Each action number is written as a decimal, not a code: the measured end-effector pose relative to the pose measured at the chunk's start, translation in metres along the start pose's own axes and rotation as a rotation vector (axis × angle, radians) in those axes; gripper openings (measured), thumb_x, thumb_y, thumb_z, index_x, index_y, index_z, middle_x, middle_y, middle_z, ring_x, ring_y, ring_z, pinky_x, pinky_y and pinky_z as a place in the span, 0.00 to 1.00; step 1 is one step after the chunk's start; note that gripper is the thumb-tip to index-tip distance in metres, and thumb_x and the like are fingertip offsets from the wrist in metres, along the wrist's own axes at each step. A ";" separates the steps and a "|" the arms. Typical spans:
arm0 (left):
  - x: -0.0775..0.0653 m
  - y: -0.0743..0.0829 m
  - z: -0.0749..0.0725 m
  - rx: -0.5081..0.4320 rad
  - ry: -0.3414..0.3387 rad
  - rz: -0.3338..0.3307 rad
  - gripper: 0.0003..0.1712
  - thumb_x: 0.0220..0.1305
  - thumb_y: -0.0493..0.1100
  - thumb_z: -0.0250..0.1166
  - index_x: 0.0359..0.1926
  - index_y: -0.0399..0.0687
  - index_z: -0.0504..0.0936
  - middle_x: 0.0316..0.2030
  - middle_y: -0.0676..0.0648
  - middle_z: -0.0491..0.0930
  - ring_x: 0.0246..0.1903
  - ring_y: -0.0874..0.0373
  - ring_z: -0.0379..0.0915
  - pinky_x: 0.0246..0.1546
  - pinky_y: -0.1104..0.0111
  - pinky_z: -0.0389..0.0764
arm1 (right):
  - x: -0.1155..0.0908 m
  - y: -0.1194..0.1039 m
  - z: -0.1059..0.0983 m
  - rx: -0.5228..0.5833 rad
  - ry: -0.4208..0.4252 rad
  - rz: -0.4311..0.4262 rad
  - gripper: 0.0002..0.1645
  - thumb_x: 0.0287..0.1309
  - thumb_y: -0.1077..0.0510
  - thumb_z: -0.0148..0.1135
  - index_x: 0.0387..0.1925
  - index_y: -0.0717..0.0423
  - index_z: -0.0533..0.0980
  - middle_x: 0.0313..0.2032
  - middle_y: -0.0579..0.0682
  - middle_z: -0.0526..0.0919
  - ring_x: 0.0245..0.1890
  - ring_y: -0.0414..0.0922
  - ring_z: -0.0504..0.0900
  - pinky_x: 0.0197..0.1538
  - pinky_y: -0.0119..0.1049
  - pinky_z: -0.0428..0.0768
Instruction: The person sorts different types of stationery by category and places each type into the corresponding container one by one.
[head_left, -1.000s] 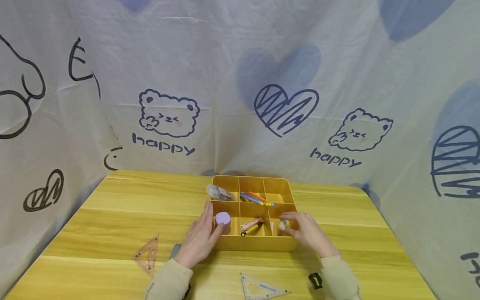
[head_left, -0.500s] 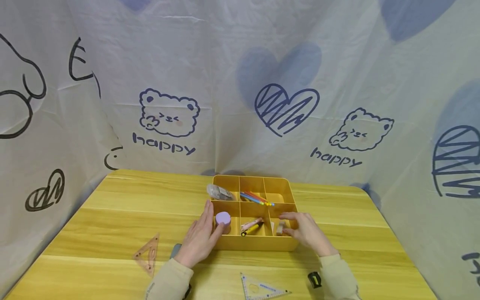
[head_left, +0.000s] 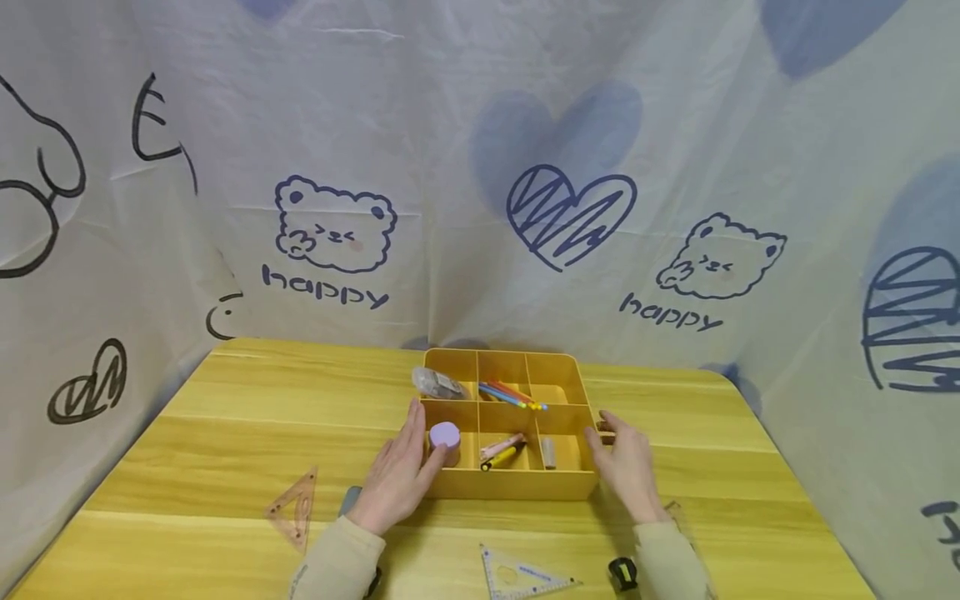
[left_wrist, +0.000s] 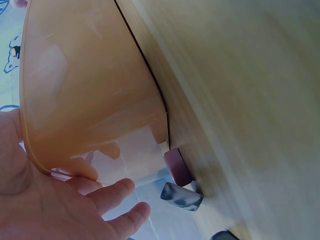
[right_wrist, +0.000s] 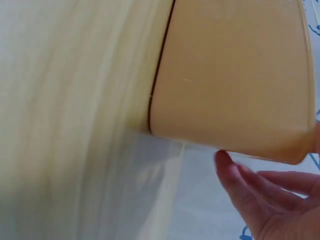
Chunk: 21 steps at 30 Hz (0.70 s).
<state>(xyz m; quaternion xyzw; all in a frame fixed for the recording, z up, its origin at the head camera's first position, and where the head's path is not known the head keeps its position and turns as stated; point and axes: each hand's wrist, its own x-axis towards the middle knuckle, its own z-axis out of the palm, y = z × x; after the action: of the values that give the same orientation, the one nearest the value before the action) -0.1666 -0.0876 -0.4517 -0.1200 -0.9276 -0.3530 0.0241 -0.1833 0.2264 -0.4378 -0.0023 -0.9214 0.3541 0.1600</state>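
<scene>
A yellow six-compartment organizer box [head_left: 510, 486] stands mid-table. My left hand [head_left: 397, 471] rests on its left wall, thumb over the rim and fingers fairly straight along the outside. At the right wall, my right hand [head_left: 624, 458] has its thumb near the rim and holds nothing; in the right wrist view its fingers [right_wrist: 242, 192] are loosely bent by the box corner. A small grey-white block [head_left: 548, 452] lies in the front right compartment. The front middle one holds a yellow-black pen [head_left: 501, 458] and a pink pen [head_left: 506, 444]. Front left stands a purple-lidded container [head_left: 445, 434].
A clear bag [head_left: 438, 383] and coloured pens [head_left: 510, 394] lie across the back compartments. On the table are an orange set square [head_left: 282, 512], a clear set square [head_left: 517, 581] and a small black object [head_left: 622, 573]. A dark red block [left_wrist: 177, 167] and grey block [left_wrist: 181, 196] sit near the box.
My right hand has let go of the grey-white block, which stays in the front right compartment, and has moved right to the box's outer wall. My left hand keeps its place.
</scene>
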 end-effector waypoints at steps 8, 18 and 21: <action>0.001 -0.002 -0.001 -0.010 -0.010 0.001 0.45 0.79 0.57 0.48 0.79 0.35 0.40 0.80 0.36 0.40 0.78 0.39 0.47 0.74 0.35 0.53 | 0.005 0.003 0.006 -0.126 0.000 -0.038 0.14 0.66 0.64 0.56 0.35 0.66 0.86 0.34 0.62 0.90 0.25 0.49 0.85 0.30 0.40 0.81; -0.005 -0.007 -0.031 -0.015 -0.035 0.007 0.42 0.79 0.58 0.47 0.78 0.31 0.49 0.75 0.30 0.57 0.73 0.33 0.57 0.73 0.39 0.58 | 0.005 0.005 0.008 -0.126 -0.002 -0.018 0.15 0.66 0.63 0.55 0.34 0.66 0.86 0.32 0.62 0.89 0.17 0.40 0.76 0.25 0.36 0.74; -0.008 -0.014 -0.049 0.008 -0.090 -0.009 0.41 0.79 0.58 0.48 0.76 0.30 0.55 0.73 0.28 0.61 0.71 0.31 0.61 0.72 0.40 0.63 | 0.005 0.005 0.008 -0.112 0.006 -0.023 0.15 0.66 0.63 0.54 0.31 0.65 0.86 0.31 0.61 0.89 0.15 0.39 0.73 0.24 0.34 0.72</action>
<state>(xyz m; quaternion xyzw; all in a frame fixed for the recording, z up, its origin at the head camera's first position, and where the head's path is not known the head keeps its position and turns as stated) -0.1645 -0.1312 -0.4250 -0.1314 -0.9296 -0.3439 -0.0189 -0.1914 0.2258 -0.4454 -0.0016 -0.9392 0.3002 0.1665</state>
